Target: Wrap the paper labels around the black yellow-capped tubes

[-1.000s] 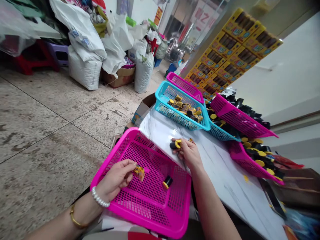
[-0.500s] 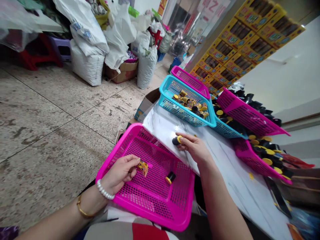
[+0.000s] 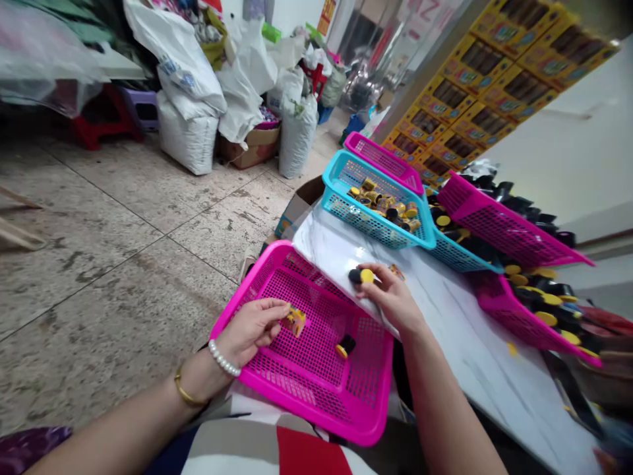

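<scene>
My left hand [image 3: 254, 328] is closed, pinching a small printed yellow wrapper [image 3: 297, 322] above the pink basket [image 3: 301, 399]. In the fingers of my right hand [image 3: 395, 297] is a small black container with a yellow lid [image 3: 366, 276], held over the near edge of the white marbled table [image 3: 440, 310]. A similar black container with a yellow end [image 3: 346, 346] lies on its side in the pink basket. Just behind my right fingers, another printed piece [image 3: 397, 271] rests on the tabletop.
A blue basket [image 3: 346, 210] of wrapped yellow containers stands at the table's far end. To the right are pink baskets [image 3: 514, 224] with many black and yellow containers. Stacked yellow boxes [image 3: 455, 119] rise behind. White sacks [image 3: 190, 135] stand on the floor.
My right hand has turned the black container so its yellow lid shows more. The printed piece behind that hand now shows more. The whole view has shifted slightly.
</scene>
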The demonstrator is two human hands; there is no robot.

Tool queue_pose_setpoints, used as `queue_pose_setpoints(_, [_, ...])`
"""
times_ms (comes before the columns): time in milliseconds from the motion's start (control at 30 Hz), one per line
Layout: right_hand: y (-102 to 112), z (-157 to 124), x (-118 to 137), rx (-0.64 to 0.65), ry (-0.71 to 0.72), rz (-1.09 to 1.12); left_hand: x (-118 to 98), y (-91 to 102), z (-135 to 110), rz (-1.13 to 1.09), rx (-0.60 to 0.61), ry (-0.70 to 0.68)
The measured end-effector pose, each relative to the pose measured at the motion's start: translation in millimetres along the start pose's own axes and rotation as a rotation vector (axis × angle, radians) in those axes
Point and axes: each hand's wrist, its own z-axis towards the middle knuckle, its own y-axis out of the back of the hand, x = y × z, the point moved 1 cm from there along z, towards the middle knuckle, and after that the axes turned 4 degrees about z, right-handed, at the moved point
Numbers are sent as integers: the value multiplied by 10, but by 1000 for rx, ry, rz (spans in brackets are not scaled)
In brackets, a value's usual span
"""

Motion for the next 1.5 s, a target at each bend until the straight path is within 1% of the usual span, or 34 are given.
queue_pose_setpoints(67, [-39, -122, -10, -51, 88, -103, -1, 2, 6, 5, -26, 2])
queue_pose_setpoints(133, [-117, -280, -16, -104, 105, -77, 18, -10, 22, 17, -56, 15])
queue_pose_setpoints(167, [-174, -368, -22, -102, 82, -9, 32, -24, 30, 29, -66, 23])
queue_pose_setpoints(267, [-389, -623, -73, -23, -23, 266, 68, -83, 44, 63, -62, 35])
queue_pose_setpoints(300, [-458, -691, -103, -4, -56, 328, 76, -103, 46, 67, -57, 33])
queue_pose_setpoints(400, [-614, -814, -216, -7, -127, 377, 90, -145, 50, 55, -49, 26])
queue_pose_setpoints(467, [-674, -839, -283, -10, -147, 381, 97, -158, 54, 52, -49, 38])
queue_pose_setpoints(533, [-712, -838, -318, 15, -139, 417, 103, -165, 57, 51, -48, 50])
queue_pose_setpoints(700, [-755, -800, -311, 54, -120, 527, 101, -193, 55, 32, -43, 47])
queue_pose_setpoints(767, [-763, -785, -319, 50, -140, 500, 98, -201, 52, 10, -41, 72])
queue_pose_setpoints(867, [-779, -781, -331, -23, -164, 393, 99, -199, 52, -58, -23, 86])
queue_pose_setpoints(967, [-816, -816, -296, -59, -96, 287, 109, -189, 61, -111, -17, 69])
queue_pose_setpoints(1067, [-865, -871, -251, -29, -33, 210, 121, -186, 70, -155, -18, 57])
queue_pose_setpoints(1133, [-891, -894, -248, -23, -28, 179, 129, -187, 72, -178, -16, 57])
queue_pose_setpoints(1300, [-922, -866, -301, -82, -28, 263, 161, -169, 70, -138, -17, 42])
queue_pose_setpoints(1433, [-906, -837, -323, -21, -14, 293, 167, -154, 54, -104, -25, 33])
queue_pose_setpoints(1500, [-872, -839, -325, -31, 28, 292, 143, -165, 28, -77, -45, 6])
